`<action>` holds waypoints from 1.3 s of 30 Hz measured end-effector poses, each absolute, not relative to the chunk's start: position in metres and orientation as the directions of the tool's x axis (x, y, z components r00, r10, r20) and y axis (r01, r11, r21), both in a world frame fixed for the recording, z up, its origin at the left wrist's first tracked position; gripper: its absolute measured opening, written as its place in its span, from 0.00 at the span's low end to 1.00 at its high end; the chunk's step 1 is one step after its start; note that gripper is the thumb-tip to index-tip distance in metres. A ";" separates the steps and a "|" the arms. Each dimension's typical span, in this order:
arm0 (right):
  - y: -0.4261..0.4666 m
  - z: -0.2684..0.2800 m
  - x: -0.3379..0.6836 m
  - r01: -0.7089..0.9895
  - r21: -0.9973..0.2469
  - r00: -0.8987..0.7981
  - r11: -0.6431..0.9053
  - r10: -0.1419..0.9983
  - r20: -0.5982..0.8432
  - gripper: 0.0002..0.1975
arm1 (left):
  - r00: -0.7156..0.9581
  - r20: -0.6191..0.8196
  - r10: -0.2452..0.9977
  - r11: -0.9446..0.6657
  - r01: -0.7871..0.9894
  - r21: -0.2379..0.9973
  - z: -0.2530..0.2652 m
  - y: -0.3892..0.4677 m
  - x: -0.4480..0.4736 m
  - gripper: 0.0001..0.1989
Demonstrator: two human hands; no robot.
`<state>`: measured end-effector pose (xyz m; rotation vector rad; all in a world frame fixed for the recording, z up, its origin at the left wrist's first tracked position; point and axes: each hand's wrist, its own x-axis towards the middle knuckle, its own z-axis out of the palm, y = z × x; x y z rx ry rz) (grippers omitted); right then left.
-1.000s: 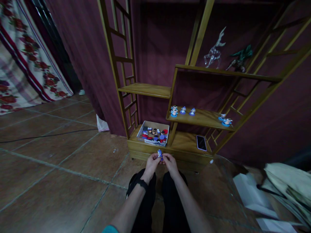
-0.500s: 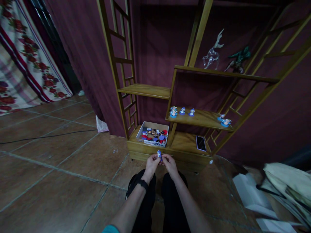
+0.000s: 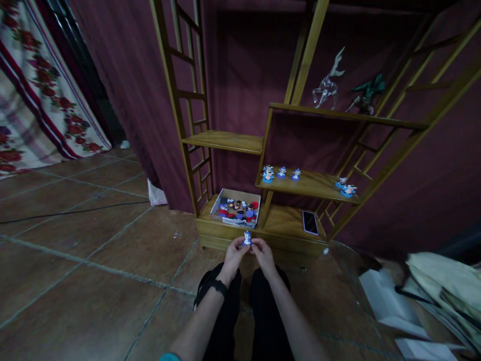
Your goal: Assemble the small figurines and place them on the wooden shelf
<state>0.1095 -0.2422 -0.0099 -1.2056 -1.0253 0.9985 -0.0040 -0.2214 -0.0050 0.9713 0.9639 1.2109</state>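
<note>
A small purple-and-white figurine [image 3: 247, 237] stands upright between my hands, just in front of the shelf unit. My left hand [image 3: 235, 252] grips its base from the left, and my right hand [image 3: 262, 254] pinches it from the right. Just beyond them a cardboard box [image 3: 217, 209] holds several red, purple and dark figurines. On the middle right shelf [image 3: 315, 185] are two similar purple figurines, one of them a purple one [image 3: 296, 174], and several blue-based figurines, including one near the right end [image 3: 348, 190].
A phone [image 3: 310, 222] lies on the lower shelf. Higher up stand a clear deer ornament [image 3: 326, 93] and a dark green statue [image 3: 368, 95]. White boxes [image 3: 391, 301] and a pale bag [image 3: 445, 281] are on the floor at right. A black cable [image 3: 75, 212] crosses the tiles at left.
The figurine has been turned between my fingers; its white front now shows and it looks more upright. Both hands stay in nearly the same place.
</note>
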 end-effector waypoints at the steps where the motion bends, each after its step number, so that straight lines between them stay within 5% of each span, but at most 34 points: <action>1: -0.242 -0.010 0.109 -0.046 -0.995 0.240 0.092 0.968 0.078 0.09 | 0.079 -0.061 0.995 0.081 -0.287 0.955 -0.006 -0.221 -0.003 0.21; 23: -0.241 -0.017 0.111 -0.136 -0.988 0.237 0.069 0.971 0.035 0.09 | -0.030 0.029 0.999 -0.031 -0.088 0.996 -0.022 -0.215 -0.003 0.20; 39: -0.237 -0.019 0.111 -0.121 -0.991 0.261 0.057 0.965 0.024 0.10 | -0.013 0.079 0.997 -0.080 -0.129 0.988 -0.009 -0.227 0.002 0.16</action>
